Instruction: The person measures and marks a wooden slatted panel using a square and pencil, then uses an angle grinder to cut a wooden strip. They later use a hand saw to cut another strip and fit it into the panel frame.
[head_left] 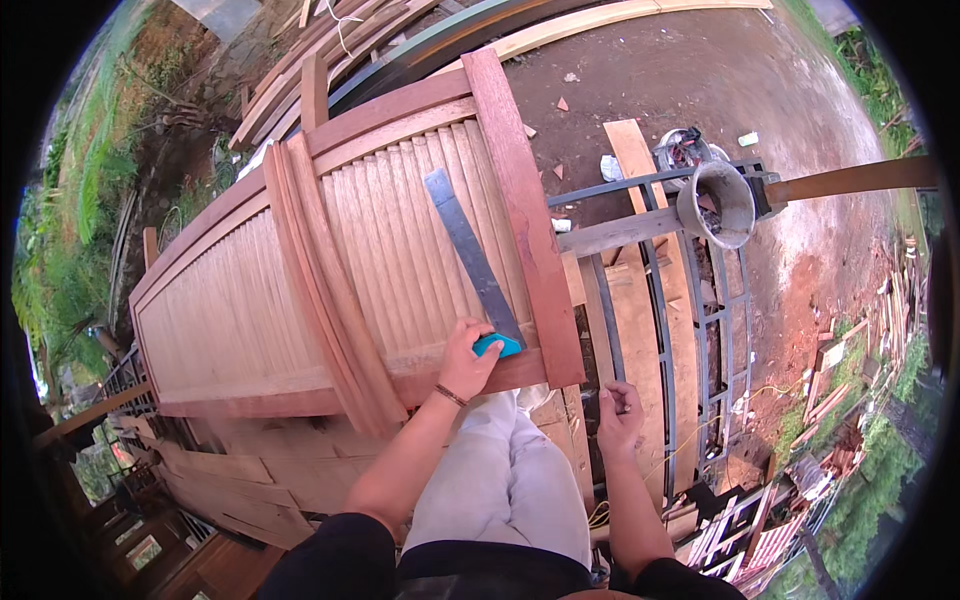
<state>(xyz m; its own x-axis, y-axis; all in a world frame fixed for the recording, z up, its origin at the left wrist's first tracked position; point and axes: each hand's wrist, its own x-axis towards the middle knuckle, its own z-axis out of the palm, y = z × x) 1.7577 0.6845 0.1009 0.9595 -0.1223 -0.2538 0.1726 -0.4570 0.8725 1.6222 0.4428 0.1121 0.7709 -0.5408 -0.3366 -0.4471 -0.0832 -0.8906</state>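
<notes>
A large wooden door panel (400, 240) with reddish frame rails and pale ribbed infill lies flat before me. My left hand (470, 358) grips the teal handle (500, 345) of a try square at the panel's near edge. The square's dark metal blade (465, 245) slants away across the ribbed infill, close to the right end rail (525, 220). Off the panel's right end, above some boards, my right hand (620, 418) has its fingers curled in; whatever may be between them is too small to make out.
Beyond the end rail, a grey bucket (718, 205) stands on a beam beside another container of scraps (685, 150). Planks (625, 340) and a dark metal frame (705, 345) lie to the right. Stacked timber (340, 50) borders the far side, and wood scraps (730, 530) lie at lower right.
</notes>
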